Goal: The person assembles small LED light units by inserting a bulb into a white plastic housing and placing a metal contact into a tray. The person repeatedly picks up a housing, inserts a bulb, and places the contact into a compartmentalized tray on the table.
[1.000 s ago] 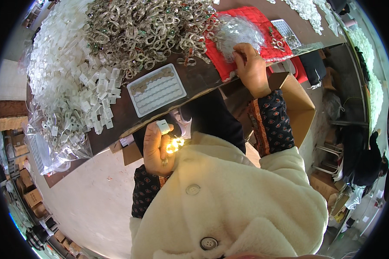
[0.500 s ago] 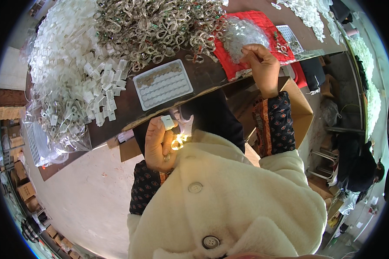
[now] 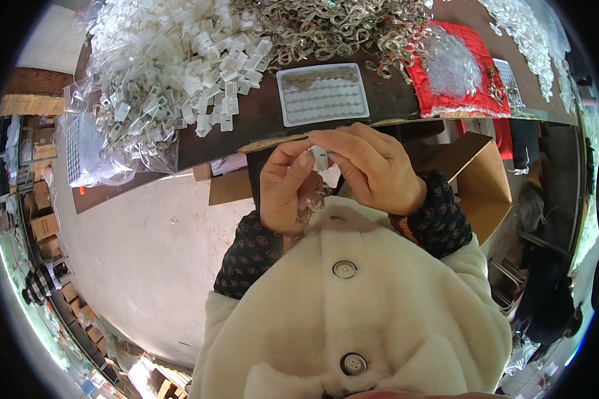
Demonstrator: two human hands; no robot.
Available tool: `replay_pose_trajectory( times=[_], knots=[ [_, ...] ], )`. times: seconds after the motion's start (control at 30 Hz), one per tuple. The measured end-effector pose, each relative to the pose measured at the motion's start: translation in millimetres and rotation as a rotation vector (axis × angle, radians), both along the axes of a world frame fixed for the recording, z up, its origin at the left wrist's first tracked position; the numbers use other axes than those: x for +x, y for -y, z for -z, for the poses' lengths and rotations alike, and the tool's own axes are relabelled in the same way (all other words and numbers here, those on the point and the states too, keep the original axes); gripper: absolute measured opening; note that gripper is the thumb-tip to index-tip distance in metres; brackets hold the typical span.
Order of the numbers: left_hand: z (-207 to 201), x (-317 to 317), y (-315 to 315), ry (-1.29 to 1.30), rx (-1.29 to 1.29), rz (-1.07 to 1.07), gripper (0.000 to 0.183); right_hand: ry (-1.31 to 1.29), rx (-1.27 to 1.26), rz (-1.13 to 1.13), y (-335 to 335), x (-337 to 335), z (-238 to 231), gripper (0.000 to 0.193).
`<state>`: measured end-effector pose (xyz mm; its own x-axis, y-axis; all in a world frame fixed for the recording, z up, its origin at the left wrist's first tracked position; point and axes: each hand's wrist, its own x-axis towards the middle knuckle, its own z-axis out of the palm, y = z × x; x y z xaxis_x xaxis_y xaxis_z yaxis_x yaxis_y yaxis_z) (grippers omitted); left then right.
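My left hand (image 3: 283,191) and right hand (image 3: 378,166) pinch a small white boxy plastic case (image 3: 319,159) between fingertips, near coiled clear wire (image 3: 317,201).

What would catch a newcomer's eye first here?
Probably the heap of small white plastic cases on the left of the dark brown table, with a tangled pile of clear coiled wires to its right. The bright red cloth further right stands out. Nearer, left hand and right hand meet at a small white plastic box.
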<state>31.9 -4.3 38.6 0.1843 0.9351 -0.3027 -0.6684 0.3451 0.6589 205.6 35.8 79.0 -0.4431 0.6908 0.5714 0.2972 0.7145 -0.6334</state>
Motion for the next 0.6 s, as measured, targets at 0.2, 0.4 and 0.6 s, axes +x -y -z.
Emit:
replay_pose_trajectory(
  times=[0.2, 0.4, 0.6],
  knots=[
    [-2, -6, 1, -0.126, 0.084, -0.005, 0.016, 0.213, 0.108, -0.054, 2, -2, -11, 0.046],
    [-3, -9, 3, -0.062, 0.1, -0.047, 0.011, 0.066, -0.068, 0.102, 9, -6, -5, 0.024],
    [3, -9, 3, -0.051, 0.141, 0.024, 0.013, -0.005, -0.25, 0.039, 12, 5, 1, 0.011]
  ],
)
